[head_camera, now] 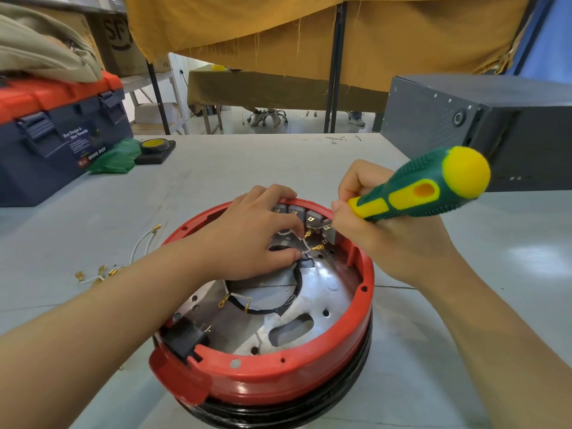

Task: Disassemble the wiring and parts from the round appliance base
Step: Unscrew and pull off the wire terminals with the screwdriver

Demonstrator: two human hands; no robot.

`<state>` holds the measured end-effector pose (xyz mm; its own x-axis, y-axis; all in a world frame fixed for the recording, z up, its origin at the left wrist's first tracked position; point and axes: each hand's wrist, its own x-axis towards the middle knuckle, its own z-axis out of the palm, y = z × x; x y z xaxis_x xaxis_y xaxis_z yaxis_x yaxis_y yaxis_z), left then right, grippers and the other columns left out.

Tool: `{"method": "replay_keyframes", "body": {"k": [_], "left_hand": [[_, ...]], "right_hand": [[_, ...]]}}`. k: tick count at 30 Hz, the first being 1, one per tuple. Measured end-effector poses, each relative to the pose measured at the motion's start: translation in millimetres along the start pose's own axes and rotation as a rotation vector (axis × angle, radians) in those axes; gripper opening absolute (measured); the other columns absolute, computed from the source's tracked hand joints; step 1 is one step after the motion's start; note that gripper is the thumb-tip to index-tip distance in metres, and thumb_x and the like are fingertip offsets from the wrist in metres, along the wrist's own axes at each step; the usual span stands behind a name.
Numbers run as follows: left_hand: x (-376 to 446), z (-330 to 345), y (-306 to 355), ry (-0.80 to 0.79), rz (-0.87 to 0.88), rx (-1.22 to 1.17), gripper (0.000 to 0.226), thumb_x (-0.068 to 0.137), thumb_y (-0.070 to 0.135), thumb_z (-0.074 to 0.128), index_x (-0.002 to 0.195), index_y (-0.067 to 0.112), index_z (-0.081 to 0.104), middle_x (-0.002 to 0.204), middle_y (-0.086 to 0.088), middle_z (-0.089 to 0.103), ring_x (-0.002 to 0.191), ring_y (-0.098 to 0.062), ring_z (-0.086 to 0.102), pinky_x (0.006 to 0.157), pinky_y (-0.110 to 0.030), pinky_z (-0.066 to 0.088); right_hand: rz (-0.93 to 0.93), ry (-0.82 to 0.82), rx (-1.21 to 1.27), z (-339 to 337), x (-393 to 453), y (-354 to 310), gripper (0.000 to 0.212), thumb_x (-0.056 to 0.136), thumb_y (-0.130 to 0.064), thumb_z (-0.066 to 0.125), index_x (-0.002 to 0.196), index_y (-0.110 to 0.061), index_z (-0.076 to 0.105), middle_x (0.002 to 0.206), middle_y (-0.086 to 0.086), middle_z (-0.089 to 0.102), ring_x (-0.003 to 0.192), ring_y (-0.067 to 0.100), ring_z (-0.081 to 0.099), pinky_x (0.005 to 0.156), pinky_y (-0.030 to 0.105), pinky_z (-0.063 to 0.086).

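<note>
The round appliance base [278, 376] has a red rim over a black bottom and lies open side up on the grey table. Inside are a metal plate, a black cable loop [288, 305] and grey switch blocks [306, 216] along the far rim. My left hand [250, 236] reaches into the base and pinches a white wire with brass terminals [312, 243]. My right hand [399, 233] grips a green and yellow screwdriver [427, 190], its tip at the switch blocks by the brass terminals.
Loose white wires with brass terminals [102, 272] lie on the table left of the base. A blue and red toolbox [55, 131] stands at the far left, with a tape roll [154, 145] and green bag beside it. A dark grey box [483, 125] stands at the far right.
</note>
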<state>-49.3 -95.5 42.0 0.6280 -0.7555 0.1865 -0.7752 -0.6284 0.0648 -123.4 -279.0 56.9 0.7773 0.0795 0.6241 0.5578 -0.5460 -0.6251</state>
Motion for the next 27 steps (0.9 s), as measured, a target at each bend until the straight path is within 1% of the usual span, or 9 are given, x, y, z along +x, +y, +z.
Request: {"method": "replay_keyframes", "body": {"k": [2,4,7,10,15,18,22,27], "left_hand": [[0,0,0,-0.002,0.0,-0.001,0.035,0.086,0.05,0.053,0.118,0.035,0.059,0.147,0.003,0.025,0.129,-0.017,0.026,0.109,-0.035,0.026],[0,0,-1,-0.002,-0.001,-0.001,0.035,0.086,0.051,0.053,0.117,0.035,0.059,0.147,0.004,0.025,0.129,-0.016,0.026,0.109,-0.034,0.025],[0,1,-1,-0.003,0.001,-0.002,0.035,0.086,0.051,0.053,0.116,0.035,0.058,0.146,0.004,0.025,0.129,-0.016,0.026,0.109,-0.035,0.026],[0,0,-1,-0.005,-0.001,0.003,0.035,0.086,0.051,0.052,0.117,0.035,0.058,0.147,0.003,0.024,0.13,-0.017,0.025,0.109,-0.035,0.025],[0,0,0,-0.009,-0.002,-0.001,0.035,0.087,0.051,0.052,0.117,0.036,0.058,0.147,0.004,0.024,0.13,-0.016,0.025,0.108,-0.034,0.024],[0,0,0,-0.007,-0.001,0.0,0.034,0.087,0.051,0.052,0.117,0.036,0.058,0.147,0.004,0.024,0.13,-0.016,0.025,0.109,-0.034,0.025],[0,0,0,-0.013,-0.005,0.002,0.035,0.087,0.052,0.052,0.117,0.036,0.057,0.148,0.004,0.024,0.13,-0.016,0.025,0.109,-0.033,0.025],[0,-1,1,-0.011,-0.009,0.005,0.035,0.087,0.051,0.052,0.117,0.035,0.058,0.148,0.004,0.024,0.13,-0.017,0.026,0.109,-0.033,0.025]], "right_hand": [[0.008,-0.025,0.002,-2,1,-1,0.017,0.073,-0.016,0.06,0.064,-0.019,0.045,0.052,-0.011,0.047,0.049,0.005,0.047,0.048,0.008,0.031],[0.032,-0.028,-0.004,-5,2,0,0.015,0.071,-0.018,0.06,0.065,-0.014,0.046,0.053,-0.008,0.048,0.049,0.007,0.046,0.047,0.01,0.031],[0.044,-0.041,-0.014,-7,4,1,0.016,0.07,-0.017,0.058,0.065,-0.009,0.045,0.052,-0.006,0.046,0.045,0.006,0.043,0.045,0.01,0.03],[0.064,0.019,0.012,-5,5,3,0.02,0.072,-0.016,0.056,0.063,-0.007,0.041,0.05,-0.006,0.041,0.045,0.004,0.04,0.045,0.009,0.029],[0.16,0.171,0.103,-2,9,11,0.02,0.07,-0.016,0.053,0.056,-0.013,0.039,0.043,-0.011,0.037,0.043,0.005,0.037,0.044,0.009,0.027],[0.196,0.235,0.174,2,10,14,0.02,0.069,-0.015,0.053,0.055,-0.013,0.038,0.041,-0.01,0.035,0.041,0.005,0.034,0.042,0.009,0.026],[0.224,0.289,0.25,6,10,17,0.026,0.07,-0.014,0.052,0.051,-0.021,0.036,0.041,-0.012,0.029,0.04,0.006,0.03,0.041,0.011,0.024],[0.251,0.319,0.306,8,11,17,0.03,0.069,-0.014,0.052,0.046,-0.024,0.036,0.043,-0.013,0.027,0.041,0.005,0.027,0.041,0.012,0.024]]}}
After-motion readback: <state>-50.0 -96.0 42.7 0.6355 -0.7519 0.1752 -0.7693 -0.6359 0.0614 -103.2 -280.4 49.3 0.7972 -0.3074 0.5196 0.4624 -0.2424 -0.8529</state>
